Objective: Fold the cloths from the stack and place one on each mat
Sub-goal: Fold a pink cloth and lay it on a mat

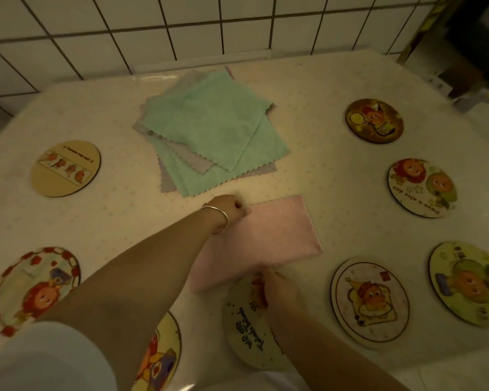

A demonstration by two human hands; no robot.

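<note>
A pink cloth (pixel 268 238), folded in half, lies on the table in front of me. My left hand (pixel 229 208), with a bracelet on the wrist, pinches its far left corner. My right hand (pixel 277 286) grips its near edge, just above a round mat with handwriting (pixel 243 328). A loose stack of green and grey cloths (pixel 209 131) sits behind, towards the wall. Round picture mats ring the table, among them one at the left (pixel 65 168), one at the near left (pixel 34 289) and one at the near right (pixel 370 300).
Further mats lie on the right: a dark one (pixel 374 121), one with two figures (pixel 421 187) and a yellow-green one (pixel 466 283). Another mat (pixel 158 354) shows under my left arm. A white tiled wall (pixel 181 26) backs the table, whose right edge drops off beyond the mats.
</note>
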